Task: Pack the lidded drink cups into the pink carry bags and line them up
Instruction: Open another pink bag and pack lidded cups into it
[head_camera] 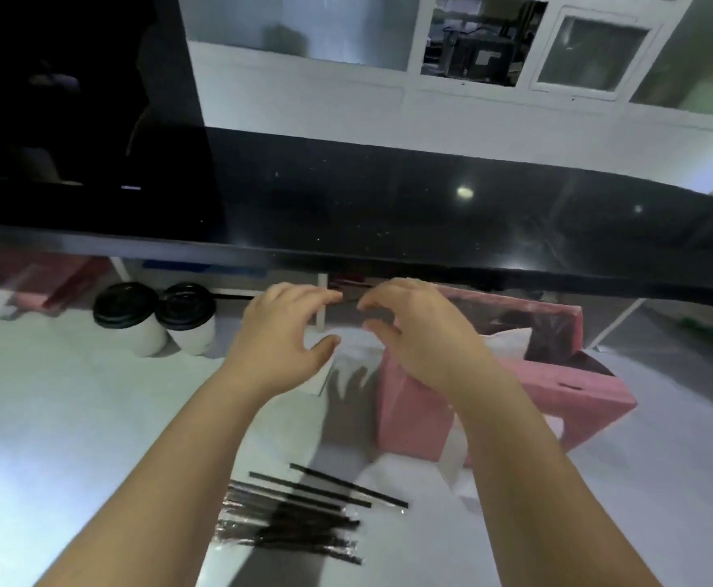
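Two white cups with black lids [128,315] [187,313] stand side by side at the back left of the white counter. A pink carry bag [414,413] stands at centre right, partly behind my right forearm. Another pink bag [587,391] lies beside it to the right, and a further one [558,319] stands behind. My left hand [282,332] and my right hand [414,328] hover close together above the counter, just left of the bags. Their fingers are loosely curved and hold nothing.
Several black straws in clear wrappers [299,519] lie on the counter near the front. A black raised shelf [388,213] runs across above the work surface. Flat pink items [37,286] lie blurred at the back left under the shelf.
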The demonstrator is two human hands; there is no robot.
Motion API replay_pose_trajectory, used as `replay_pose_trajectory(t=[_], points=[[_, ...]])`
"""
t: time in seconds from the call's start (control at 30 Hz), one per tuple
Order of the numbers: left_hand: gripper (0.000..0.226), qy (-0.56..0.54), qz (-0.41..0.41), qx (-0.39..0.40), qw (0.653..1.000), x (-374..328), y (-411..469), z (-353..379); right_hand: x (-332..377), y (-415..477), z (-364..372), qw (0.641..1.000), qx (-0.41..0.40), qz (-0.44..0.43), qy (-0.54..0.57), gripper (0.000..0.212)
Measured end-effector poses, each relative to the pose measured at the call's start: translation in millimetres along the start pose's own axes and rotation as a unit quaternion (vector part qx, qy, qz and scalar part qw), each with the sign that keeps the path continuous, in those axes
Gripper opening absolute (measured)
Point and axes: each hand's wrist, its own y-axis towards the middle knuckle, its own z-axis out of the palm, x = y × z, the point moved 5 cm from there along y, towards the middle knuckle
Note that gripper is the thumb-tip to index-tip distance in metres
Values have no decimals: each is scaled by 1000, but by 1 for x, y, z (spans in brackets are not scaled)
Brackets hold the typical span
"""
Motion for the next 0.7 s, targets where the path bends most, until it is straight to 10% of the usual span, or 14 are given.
replay_pose_trajectory(t=[0.37,0.7], points=[[50,22,-225,100,969,95,-150,68,-2,-62,217,975,217,31,38,26],[43,15,-256,100,961,91,-184,90,-25,-91,249,991,130,11,-39,19]])
